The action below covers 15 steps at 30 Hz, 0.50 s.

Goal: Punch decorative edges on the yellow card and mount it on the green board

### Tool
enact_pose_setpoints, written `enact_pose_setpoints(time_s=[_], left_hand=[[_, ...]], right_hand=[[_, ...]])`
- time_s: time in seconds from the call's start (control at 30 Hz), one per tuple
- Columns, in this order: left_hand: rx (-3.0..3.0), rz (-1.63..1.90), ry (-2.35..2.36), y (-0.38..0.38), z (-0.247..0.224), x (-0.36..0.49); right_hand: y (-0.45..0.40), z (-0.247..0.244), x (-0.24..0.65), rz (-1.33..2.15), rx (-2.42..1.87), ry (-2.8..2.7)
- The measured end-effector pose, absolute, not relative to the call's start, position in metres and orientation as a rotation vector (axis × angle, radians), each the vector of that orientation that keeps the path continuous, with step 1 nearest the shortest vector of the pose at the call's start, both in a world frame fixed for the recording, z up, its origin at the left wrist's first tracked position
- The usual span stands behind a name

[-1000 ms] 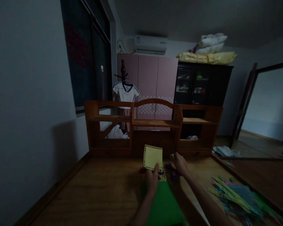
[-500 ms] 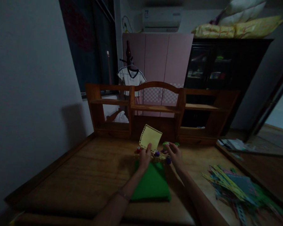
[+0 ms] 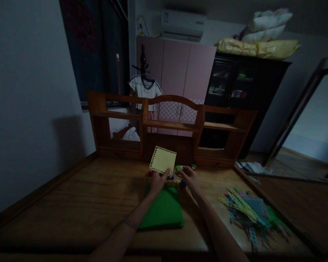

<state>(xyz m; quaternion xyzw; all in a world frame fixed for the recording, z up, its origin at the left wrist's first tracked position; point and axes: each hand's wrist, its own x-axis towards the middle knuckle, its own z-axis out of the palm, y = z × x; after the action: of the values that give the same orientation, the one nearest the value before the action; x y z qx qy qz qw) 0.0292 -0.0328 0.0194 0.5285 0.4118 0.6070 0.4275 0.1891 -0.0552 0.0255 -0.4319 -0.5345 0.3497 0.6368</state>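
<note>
Your left hand (image 3: 158, 181) is pinching the low edge of a square yellow card (image 3: 163, 158), with your thumb on its front. The card is held up above the far part of the tabletop (image 3: 106, 196), and a row of small dark holes runs along its edges. Your right hand (image 3: 190, 179) is just to the right, and its fingers are closed on a little green and white thing (image 3: 179, 168), near the card but apart from it. A band (image 3: 129, 222) goes around your left wrist. Under and around your hands sit more little things: a red one (image 3: 151, 173) at the left, a purple one (image 3: 183, 183) by your right hand, and a dark green one (image 3: 193, 166) just past it. Small yellow bits (image 3: 176, 181) lie between them. Nearer to you, a flat green block (image 3: 162, 209) lies between your arms. Over on the right is a messy heap of colored paper strips (image 3: 251, 209), yellow, green, blue and pink. At the far edge stands a brown wooden shelf (image 3: 171, 125). Behind it you can see a white shirt (image 3: 142, 91) hanging up, a pink closet (image 3: 175, 72) and a black cabinet (image 3: 243, 87).
</note>
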Motion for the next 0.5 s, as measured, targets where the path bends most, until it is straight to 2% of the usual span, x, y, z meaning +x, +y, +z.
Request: enact_pose_setpoints(time_s=[0.5], left_hand=[[1.354,1.506,0.921,-0.032,0.0175,0.0295]], right_hand=[[-0.0527,0.0201,0.1925,0.882,-0.999,-1.297]])
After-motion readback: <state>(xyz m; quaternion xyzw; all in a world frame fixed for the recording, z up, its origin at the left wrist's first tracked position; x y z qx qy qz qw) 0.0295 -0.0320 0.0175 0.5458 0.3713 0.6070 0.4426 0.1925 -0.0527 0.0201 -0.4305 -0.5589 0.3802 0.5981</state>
